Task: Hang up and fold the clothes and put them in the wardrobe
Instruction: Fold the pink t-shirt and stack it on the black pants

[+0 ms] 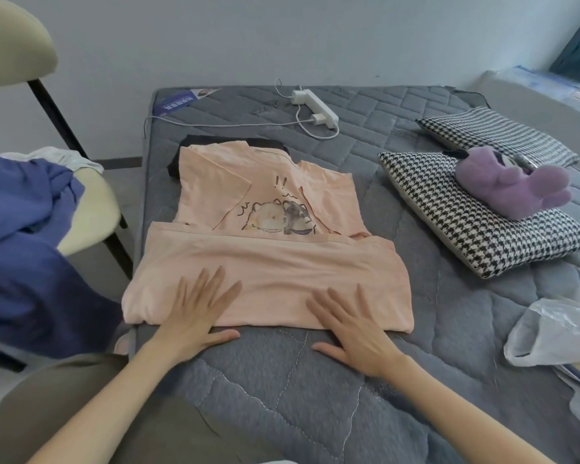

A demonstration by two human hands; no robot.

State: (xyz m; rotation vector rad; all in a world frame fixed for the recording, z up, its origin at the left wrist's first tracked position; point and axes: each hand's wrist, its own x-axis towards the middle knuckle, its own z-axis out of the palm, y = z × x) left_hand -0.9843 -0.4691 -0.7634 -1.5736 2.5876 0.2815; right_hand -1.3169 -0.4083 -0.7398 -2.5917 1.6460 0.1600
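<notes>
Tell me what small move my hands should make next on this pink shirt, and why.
Probably slide both palms outward to smooth the folded band, then fold it up again. The left hand and right hand lie flat and open on the pink shirt, whose lower part is already folded up, yet wrinkles show and the cartoon print remains uncovered.

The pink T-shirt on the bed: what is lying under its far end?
A dark folded garment shows beyond the pink T-shirt collar. How far it reaches underneath is covered.
</notes>
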